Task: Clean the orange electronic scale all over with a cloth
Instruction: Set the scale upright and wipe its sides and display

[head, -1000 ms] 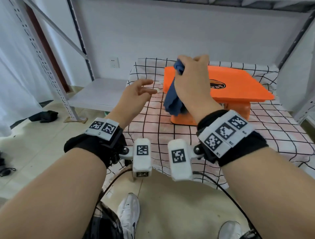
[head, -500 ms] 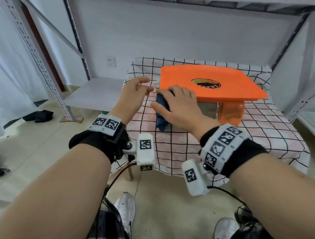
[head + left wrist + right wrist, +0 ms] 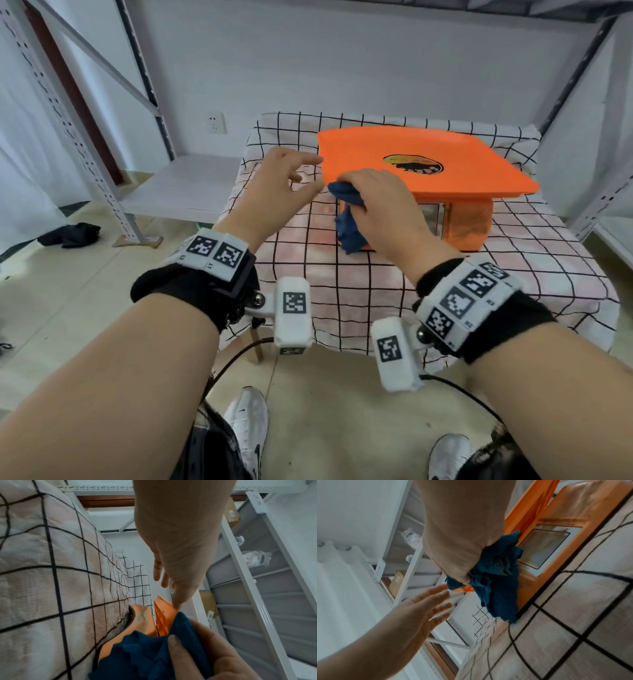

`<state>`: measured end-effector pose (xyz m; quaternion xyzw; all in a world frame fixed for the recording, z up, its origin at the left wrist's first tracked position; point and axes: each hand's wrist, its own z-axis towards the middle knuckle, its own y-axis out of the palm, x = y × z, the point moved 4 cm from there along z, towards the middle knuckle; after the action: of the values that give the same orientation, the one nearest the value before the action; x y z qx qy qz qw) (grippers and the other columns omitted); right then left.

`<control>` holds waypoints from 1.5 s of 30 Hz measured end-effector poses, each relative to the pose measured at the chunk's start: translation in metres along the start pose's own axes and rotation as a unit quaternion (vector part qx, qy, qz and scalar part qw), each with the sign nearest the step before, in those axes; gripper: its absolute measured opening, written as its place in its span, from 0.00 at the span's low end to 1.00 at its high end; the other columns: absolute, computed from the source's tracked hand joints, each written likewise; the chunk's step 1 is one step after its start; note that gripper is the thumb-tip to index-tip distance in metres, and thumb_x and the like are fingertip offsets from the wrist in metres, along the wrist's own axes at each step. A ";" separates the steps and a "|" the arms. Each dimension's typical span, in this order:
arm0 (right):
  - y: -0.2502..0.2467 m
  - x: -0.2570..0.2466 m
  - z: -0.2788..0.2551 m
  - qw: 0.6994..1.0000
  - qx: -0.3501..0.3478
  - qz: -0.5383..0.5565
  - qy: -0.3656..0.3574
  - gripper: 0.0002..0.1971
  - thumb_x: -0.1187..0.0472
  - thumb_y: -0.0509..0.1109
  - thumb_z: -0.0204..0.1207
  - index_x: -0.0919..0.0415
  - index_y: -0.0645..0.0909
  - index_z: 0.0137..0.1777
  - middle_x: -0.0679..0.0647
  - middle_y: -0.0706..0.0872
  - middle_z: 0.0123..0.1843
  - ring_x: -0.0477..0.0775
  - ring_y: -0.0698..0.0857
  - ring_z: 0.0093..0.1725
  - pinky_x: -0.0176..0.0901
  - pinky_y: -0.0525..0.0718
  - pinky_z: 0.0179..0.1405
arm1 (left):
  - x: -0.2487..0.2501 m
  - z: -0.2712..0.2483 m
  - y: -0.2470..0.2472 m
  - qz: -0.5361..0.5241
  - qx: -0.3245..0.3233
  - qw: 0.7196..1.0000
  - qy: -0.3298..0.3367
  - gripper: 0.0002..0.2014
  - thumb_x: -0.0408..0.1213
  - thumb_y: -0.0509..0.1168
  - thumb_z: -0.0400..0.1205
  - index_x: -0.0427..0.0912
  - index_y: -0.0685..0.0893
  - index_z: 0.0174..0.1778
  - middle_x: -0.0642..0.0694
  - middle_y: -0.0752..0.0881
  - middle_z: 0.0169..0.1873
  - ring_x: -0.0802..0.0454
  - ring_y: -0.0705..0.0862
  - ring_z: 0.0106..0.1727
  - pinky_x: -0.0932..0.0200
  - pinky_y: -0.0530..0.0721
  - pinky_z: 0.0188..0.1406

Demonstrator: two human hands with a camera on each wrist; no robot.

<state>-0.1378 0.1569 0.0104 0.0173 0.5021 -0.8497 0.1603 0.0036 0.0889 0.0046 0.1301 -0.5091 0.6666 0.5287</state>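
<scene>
The orange scale stands on the checked table, its wide platform above a base with a display window. My right hand grips a bunched dark blue cloth against the platform's front left corner, and the cloth hangs down over the base's left end. My left hand hovers just left of that corner with fingers spread and nothing in it. In the left wrist view its thumb tip lies right at the platform edge; contact cannot be told. The right wrist view shows the cloth and the left palm.
A checked tablecloth covers the small table. Metal rack uprights stand at the left and right, with a low white shelf board beside the table. A dark bundle lies on the tiled floor.
The right hand brought the cloth down from the platform's top left corner to below its front edge, then back up to the front left corner. The left hand stayed open beside the scale.
</scene>
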 end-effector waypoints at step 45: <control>-0.038 0.049 -0.015 0.983 0.113 0.076 0.126 0.12 0.60 0.54 0.78 0.52 0.80 0.51 0.47 0.85 0.49 0.54 0.82 0.52 0.52 0.70 0.63 | 0.037 0.006 0.033 0.259 0.141 0.938 0.183 0.15 0.50 0.56 0.81 0.46 0.85 0.47 0.50 0.86 0.46 0.44 0.81 0.48 0.52 0.65 0.50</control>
<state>-0.1973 0.1740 0.0265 0.1804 0.4162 -0.8772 0.1572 -0.0416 0.1076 0.0164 -0.0573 -0.3208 0.8575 0.3981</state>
